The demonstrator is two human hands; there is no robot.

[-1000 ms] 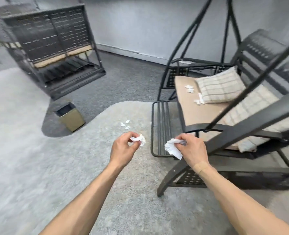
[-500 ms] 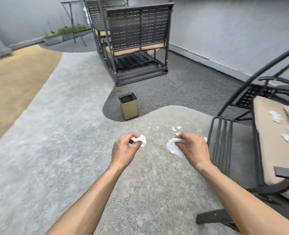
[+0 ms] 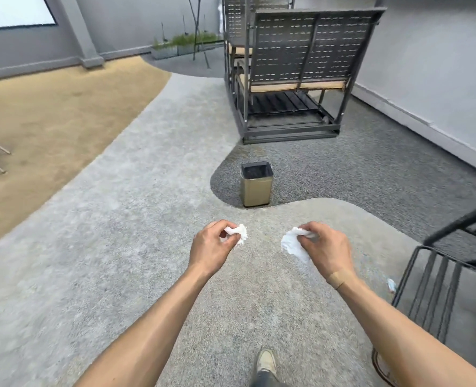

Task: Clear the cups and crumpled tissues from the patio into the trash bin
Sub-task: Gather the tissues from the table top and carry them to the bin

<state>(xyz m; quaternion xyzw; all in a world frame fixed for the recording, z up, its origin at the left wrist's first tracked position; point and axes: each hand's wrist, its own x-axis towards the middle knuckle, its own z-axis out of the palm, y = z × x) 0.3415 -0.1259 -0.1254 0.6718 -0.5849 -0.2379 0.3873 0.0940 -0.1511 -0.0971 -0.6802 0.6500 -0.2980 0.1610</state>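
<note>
My left hand (image 3: 213,245) pinches a small crumpled white tissue (image 3: 239,233) between thumb and fingers. My right hand (image 3: 324,247) grips a larger crumpled white tissue (image 3: 292,244) that hangs down to its left. Both hands are held out at chest height over the light grey floor. An open gold trash bin (image 3: 256,188) with a dark inside stands on the dark grey floor straight ahead, a short way beyond the hands. Another small white scrap (image 3: 391,284) lies on the floor by the swing frame at the right. No cups are in view.
A dark metal swing bench (image 3: 292,79) stands behind the bin. Part of another swing's black frame (image 3: 437,277) juts in at the right edge. A grey wall (image 3: 432,65) runs along the right. Tan flooring (image 3: 50,121) lies to the left. My shoe (image 3: 265,363) shows at the bottom.
The view has swung left, away from the cushioned swing. The bin now sits ahead and closer. Both hands keep hold of their tissues.
</note>
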